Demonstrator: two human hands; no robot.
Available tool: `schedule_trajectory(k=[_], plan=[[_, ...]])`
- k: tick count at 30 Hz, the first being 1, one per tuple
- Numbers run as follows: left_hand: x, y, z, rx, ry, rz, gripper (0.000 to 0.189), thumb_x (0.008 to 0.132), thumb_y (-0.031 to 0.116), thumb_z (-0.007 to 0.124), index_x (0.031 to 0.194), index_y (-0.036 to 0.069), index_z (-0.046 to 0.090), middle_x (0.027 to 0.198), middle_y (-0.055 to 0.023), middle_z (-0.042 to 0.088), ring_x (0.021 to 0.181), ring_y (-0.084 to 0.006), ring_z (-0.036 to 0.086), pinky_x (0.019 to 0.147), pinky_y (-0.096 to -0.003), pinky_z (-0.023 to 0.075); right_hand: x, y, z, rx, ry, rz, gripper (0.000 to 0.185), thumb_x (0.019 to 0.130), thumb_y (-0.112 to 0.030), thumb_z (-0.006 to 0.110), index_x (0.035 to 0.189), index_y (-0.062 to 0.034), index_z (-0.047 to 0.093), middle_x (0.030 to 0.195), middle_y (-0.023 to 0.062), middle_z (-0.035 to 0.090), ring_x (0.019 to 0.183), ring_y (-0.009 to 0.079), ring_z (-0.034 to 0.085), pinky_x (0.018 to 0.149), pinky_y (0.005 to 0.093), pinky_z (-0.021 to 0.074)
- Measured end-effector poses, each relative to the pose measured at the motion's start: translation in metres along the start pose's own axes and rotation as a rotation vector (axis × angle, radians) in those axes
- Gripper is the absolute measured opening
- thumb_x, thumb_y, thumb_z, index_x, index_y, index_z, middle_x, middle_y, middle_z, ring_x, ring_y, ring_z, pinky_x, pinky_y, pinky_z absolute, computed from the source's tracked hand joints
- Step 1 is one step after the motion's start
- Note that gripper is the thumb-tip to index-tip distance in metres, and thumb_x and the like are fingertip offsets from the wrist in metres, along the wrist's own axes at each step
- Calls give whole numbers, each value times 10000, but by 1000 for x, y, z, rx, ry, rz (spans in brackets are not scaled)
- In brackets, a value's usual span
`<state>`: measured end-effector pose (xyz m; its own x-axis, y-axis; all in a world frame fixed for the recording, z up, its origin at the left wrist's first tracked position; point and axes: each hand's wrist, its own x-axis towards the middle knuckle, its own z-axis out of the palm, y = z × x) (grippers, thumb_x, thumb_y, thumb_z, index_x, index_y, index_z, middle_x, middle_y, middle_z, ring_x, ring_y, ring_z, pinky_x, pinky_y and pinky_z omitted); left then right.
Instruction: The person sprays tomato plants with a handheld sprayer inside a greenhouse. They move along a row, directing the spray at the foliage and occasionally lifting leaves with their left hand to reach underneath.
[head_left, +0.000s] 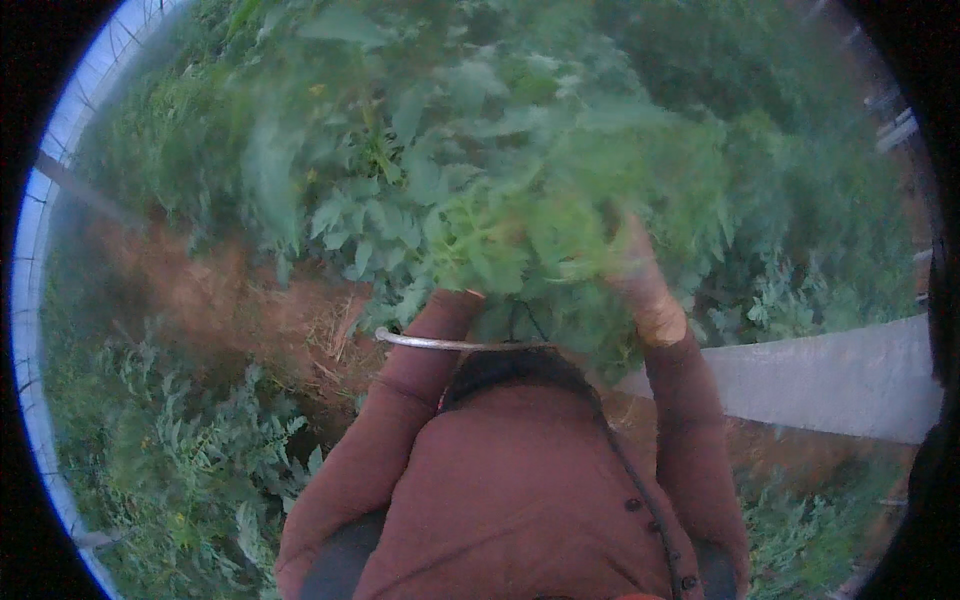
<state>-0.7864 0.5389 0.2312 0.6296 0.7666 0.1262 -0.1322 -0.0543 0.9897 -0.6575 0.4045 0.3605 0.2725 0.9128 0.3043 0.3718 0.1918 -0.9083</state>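
Leafy green plants (371, 225) with small yellow flowers rise in front of me. My right hand (634, 262) reaches into a blurred mass of light green foliage (555, 195); leaves cover its fingers, so its grip cannot be told. My left hand is almost wholly hidden behind leaves, with only a sliver of wrist (474, 293) showing past the brown sleeve. A curved, light-coloured rod or handle (465, 346) crosses my left forearm close to my waist. Dark cord or wire hangs beside it, among the leaves.
Reddish bare soil (217, 292) with dry straw runs along the left. More plants (217, 442) grow at the lower left and lower right. A long, pale grey strip (825, 379) extends right from beside my right forearm. A translucent, ribbed greenhouse-like wall (30, 247) curves along the left rim.
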Motion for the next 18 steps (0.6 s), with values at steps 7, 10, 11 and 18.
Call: schedule_trajectory(k=[7, 10, 11, 18], plan=[[3, 14, 31, -6, -10, -141, 334, 942, 154, 478, 1244, 18, 522, 1146, -120, 624, 1029, -228, 589, 886, -372, 475, -36, -4, -27, -152, 164, 93, 424, 849, -228, 673, 1185, 1, 554, 1110, 104, 645, 987, 212, 616, 880, 353, 489], [23, 7, 42, 460, 21, -147, 324, 911, 195, 517, 1197, 49, 558, 1086, -152, 646, 1003, -269, 609, 858, -378, 476, -41, 1, -44, -104, 240, 80, 394, 850, -223, 665, 1162, -2, 570, 1099, 108, 650, 972, 221, 622, 868, 352, 492], [28, 2, 47, 610, 57, -79, 322, 899, 215, 533, 1179, 61, 574, 1068, -166, 651, 998, -287, 615, 848, -381, 476, -40, 3, -52, -54, 266, 66, 385, 850, -221, 662, 1155, -3, 575, 1095, 109, 652, 967, 224, 624, 865, 352, 493], [55, -33, 51, 235, -172, -13, 345, 866, 244, 561, 1169, 82, 588, 1068, -159, 654, 978, -309, 624, 822, -389, 487, -36, -17, -65, -747, -15, 406, 316, 853, -246, 649, 1082, -29, 633, 1051, 110, 673, 908, 239, 647, 798, 353, 511]])
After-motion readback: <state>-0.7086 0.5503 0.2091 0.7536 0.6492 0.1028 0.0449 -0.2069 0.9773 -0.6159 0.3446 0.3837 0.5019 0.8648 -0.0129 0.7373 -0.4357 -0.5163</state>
